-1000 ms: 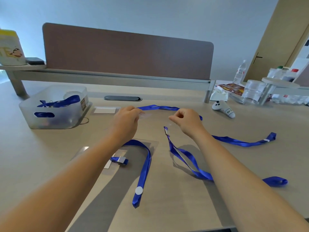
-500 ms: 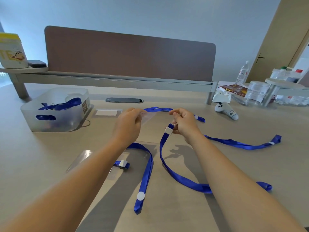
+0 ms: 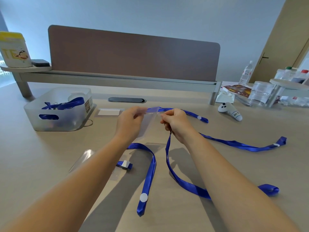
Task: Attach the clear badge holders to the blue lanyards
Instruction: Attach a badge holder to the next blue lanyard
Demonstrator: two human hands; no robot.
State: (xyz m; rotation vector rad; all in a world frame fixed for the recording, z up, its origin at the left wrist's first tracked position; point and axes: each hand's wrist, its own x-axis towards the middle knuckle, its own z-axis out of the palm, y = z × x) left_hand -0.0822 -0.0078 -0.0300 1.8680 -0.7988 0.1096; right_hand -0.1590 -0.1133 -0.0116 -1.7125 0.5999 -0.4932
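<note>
My left hand [image 3: 129, 122] grips a clear badge holder [image 3: 148, 121] held upright above the desk. My right hand [image 3: 175, 123] pinches the clip end of a blue lanyard [image 3: 168, 166] against the holder's top edge; its strap hangs down and loops across the desk under my right forearm. A second blue lanyard [image 3: 149, 171] lies near my left forearm with its clip [image 3: 125, 164] on another clear holder [image 3: 83, 159]. A third blue lanyard [image 3: 240, 144] trails off to the right.
A translucent bin [image 3: 58, 109] with more blue lanyards stands at the left. A holder with a white card [image 3: 108, 112] lies beside it. A white controller [image 3: 229, 111], bottles and jars [image 3: 260, 92] sit at the right. A brown divider panel [image 3: 133, 54] closes the far edge.
My hands rose and came together. The clear holder turned upright in my left hand, and my right hand brought the lanyard clip up to its top edge.
</note>
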